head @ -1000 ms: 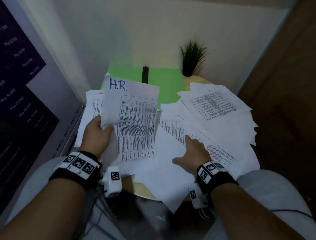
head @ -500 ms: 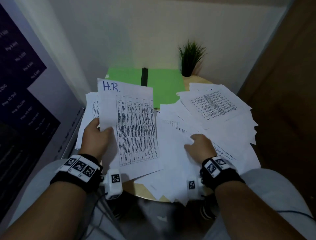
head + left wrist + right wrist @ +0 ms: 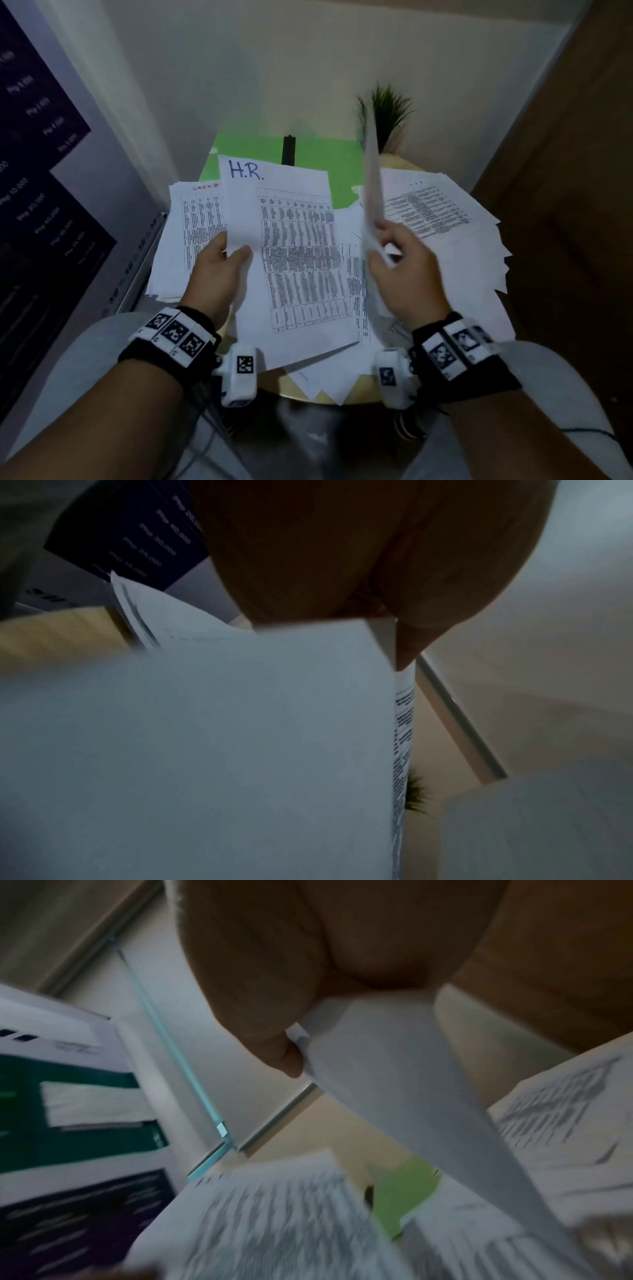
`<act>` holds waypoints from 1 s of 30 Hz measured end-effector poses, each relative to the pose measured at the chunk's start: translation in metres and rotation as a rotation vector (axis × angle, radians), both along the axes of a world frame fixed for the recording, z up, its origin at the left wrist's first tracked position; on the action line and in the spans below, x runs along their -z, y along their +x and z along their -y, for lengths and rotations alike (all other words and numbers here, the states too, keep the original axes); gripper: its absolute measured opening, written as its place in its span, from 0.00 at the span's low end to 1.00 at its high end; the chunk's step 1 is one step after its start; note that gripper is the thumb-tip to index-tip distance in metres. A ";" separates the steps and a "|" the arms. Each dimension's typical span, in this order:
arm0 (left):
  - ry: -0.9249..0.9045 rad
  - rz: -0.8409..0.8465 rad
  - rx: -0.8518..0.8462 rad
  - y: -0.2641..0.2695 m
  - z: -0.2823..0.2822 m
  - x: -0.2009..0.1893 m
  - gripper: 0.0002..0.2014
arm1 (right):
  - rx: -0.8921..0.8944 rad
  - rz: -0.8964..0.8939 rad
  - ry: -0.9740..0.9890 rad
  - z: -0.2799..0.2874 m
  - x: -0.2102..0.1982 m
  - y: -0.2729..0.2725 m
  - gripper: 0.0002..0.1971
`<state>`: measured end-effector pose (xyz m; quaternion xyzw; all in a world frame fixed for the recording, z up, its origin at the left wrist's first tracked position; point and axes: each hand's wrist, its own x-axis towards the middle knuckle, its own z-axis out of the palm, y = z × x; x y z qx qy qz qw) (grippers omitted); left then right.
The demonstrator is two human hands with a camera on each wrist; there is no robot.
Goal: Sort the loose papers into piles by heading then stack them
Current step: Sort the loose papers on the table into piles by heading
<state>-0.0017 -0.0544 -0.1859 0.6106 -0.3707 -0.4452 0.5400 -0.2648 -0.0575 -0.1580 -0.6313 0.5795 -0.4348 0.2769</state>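
My left hand (image 3: 226, 253) grips the left edge of a printed sheet headed "H.R." (image 3: 294, 246), held flat over the table; in the left wrist view the thumb (image 3: 407, 645) pinches that sheet (image 3: 205, 750). My right hand (image 3: 394, 253) holds another white sheet (image 3: 371, 178) lifted up on edge, blurred with motion; the right wrist view shows this sheet (image 3: 394, 1083) pinched under the thumb (image 3: 274, 1053). A pile of printed papers (image 3: 191, 236) lies at the left, and a loose spread of papers (image 3: 442, 219) covers the right.
A green sheet (image 3: 315, 154) lies at the table's back with a black bar (image 3: 288, 150) on it. A small potted plant (image 3: 387, 113) stands at the back right. The round wooden table's front edge (image 3: 329, 399) shows below the papers. A dark poster (image 3: 41, 192) hangs at the left.
My right hand has taken a sheet from the right spread and swung it upright. The left hand keeps holding the "H.R." sheet, which has shifted slightly.
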 end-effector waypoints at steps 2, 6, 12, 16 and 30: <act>-0.022 -0.039 0.040 -0.012 -0.003 -0.001 0.15 | -0.157 -0.073 0.054 -0.008 0.011 0.024 0.15; -0.045 -0.053 0.106 -0.032 -0.010 -0.002 0.09 | -0.355 -0.226 0.030 -0.021 0.043 0.061 0.10; 0.004 0.187 0.157 -0.026 -0.009 0.011 0.10 | -0.511 -0.297 0.028 -0.025 0.061 0.072 0.06; -0.022 0.317 0.014 -0.008 -0.001 0.006 0.09 | -0.585 -0.448 0.247 -0.013 0.056 0.045 0.31; -0.039 0.260 -0.133 0.034 0.001 -0.012 0.13 | -0.656 -1.136 0.409 -0.035 0.107 0.027 0.57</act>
